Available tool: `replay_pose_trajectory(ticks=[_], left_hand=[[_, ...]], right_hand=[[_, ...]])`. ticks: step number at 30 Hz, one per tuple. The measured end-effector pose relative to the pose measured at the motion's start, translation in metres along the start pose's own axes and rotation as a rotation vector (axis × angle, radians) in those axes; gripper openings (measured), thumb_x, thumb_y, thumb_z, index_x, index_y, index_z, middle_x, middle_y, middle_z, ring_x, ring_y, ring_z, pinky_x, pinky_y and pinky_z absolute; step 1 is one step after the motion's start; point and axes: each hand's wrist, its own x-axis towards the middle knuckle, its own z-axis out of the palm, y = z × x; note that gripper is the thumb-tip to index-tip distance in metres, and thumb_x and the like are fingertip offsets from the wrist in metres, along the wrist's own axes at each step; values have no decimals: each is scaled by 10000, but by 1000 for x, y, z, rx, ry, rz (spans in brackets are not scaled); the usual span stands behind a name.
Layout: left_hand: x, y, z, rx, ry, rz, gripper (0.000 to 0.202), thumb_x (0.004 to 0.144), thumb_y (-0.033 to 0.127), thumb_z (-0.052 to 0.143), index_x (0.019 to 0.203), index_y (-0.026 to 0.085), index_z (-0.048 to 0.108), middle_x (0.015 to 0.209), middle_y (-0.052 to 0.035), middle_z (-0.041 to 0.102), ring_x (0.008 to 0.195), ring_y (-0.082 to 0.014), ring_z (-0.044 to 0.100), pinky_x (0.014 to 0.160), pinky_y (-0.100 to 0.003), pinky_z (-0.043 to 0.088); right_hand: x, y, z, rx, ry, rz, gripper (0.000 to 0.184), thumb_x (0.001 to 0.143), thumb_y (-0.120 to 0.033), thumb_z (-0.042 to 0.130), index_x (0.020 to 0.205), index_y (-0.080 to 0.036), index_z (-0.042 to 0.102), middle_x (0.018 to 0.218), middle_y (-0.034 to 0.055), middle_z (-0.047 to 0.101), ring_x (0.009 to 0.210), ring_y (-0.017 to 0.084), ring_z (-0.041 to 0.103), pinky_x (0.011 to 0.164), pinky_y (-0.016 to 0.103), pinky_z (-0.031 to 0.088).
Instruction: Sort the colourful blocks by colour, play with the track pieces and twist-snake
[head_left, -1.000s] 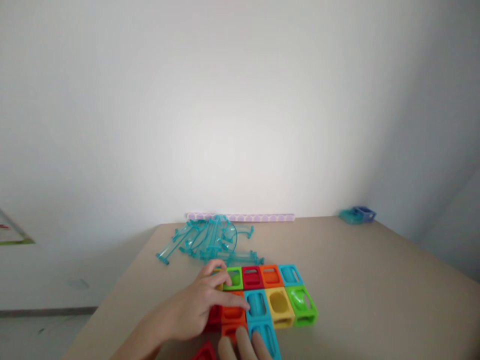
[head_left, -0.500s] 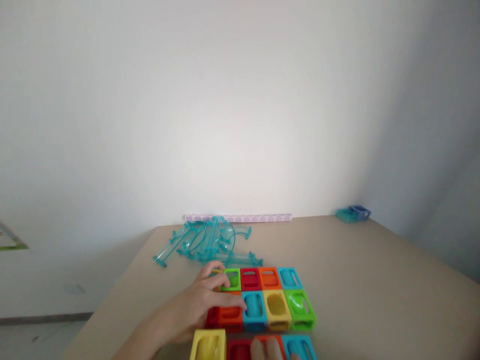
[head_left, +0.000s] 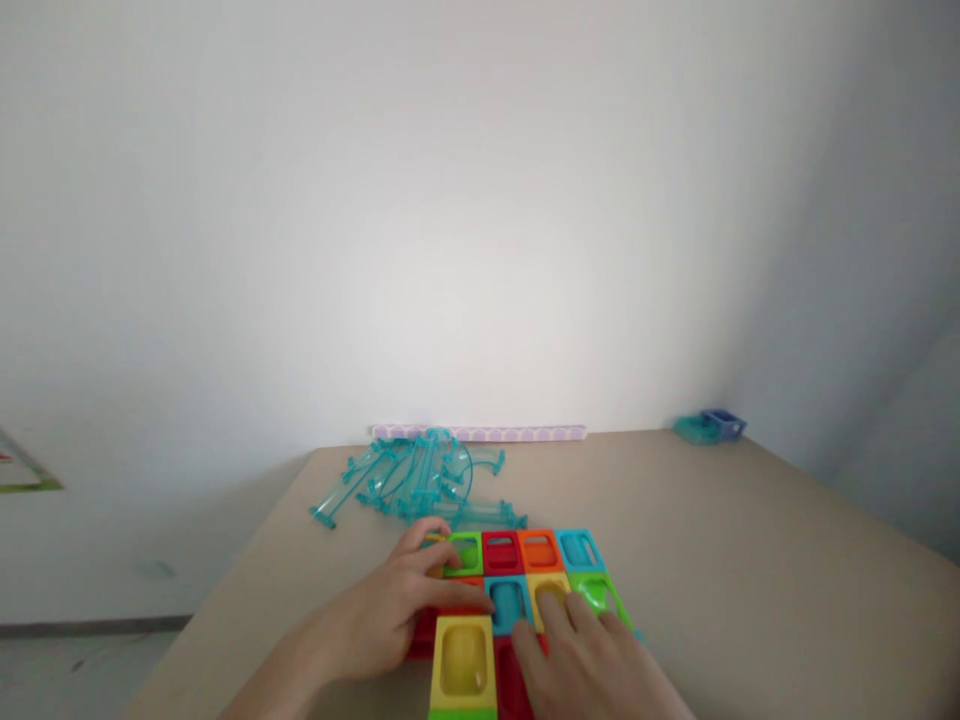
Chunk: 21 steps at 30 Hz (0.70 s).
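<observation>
Rows of coloured hollow toy blocks lie on the table in front of me, each with an oblong opening on top. My left hand grips the block group from its left side. One finger reaches the green block, and another digit presses on the blue block. My right hand is curled over the nearest row, fingertips on the blocks, covering most of that row's right part. At its left end a yellow block stands out, with a red block beside it.
A heap of clear teal plastic track pieces lies behind the blocks. A purple patterned strip runs along the wall. A small dark-blue basket and a teal piece sit at the table's far right corner.
The nearest row has moved forward and right, closing the gap to the other rows. My right hand has come further into view with it. The left hand keeps its place on the blocks.
</observation>
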Motion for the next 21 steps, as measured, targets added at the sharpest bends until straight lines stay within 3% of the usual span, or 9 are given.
replay_pose_trajectory(ticks=[5, 12, 16, 18, 21], left_hand=[[-1, 0, 3, 77, 83, 44, 455, 858, 105, 519, 1215, 363, 633, 996, -59, 565, 1161, -265, 420, 1095, -493, 295], [4, -3, 11, 68, 263, 162, 431, 902, 121, 452, 1307, 232, 550, 1025, -106, 664, 1114, -267, 510, 1032, -477, 390], [2, -6, 14, 38, 277, 103, 382, 893, 111, 468, 1239, 219, 591, 1153, -122, 600, 1139, -248, 523, 1007, -421, 434], [-1, -7, 14, 16, 305, 44, 379, 889, 103, 460, 1225, 210, 596, 1258, -131, 523, 1163, -236, 517, 998, -388, 447], [-2, -9, 14, -51, 316, 79, 367, 866, 120, 492, 1198, 220, 611, 1250, -111, 515, 1165, -231, 512, 1014, -387, 436]], right_hand=[[22, 13, -20, 86, 5, -165, 161, 810, -320, 652, 787, -201, 547, 722, 29, 632, 629, 191, 587, 517, 305, 412], [14, -5, 14, 8, -65, -229, 176, 846, -277, 626, 713, -175, 574, 683, 65, 645, 590, 216, 601, 469, 309, 411], [19, -5, 9, 48, -134, -287, 126, 807, -231, 672, 714, -164, 619, 645, 47, 654, 583, 206, 615, 464, 299, 442], [25, 0, -4, 82, -152, -254, 121, 779, -246, 711, 827, -146, 661, 712, 51, 685, 614, 203, 636, 489, 292, 474], [36, 8, -27, 193, -113, -252, 411, 828, -327, 694, 1193, -163, 600, 1039, 82, 700, 858, 214, 671, 668, 300, 541]])
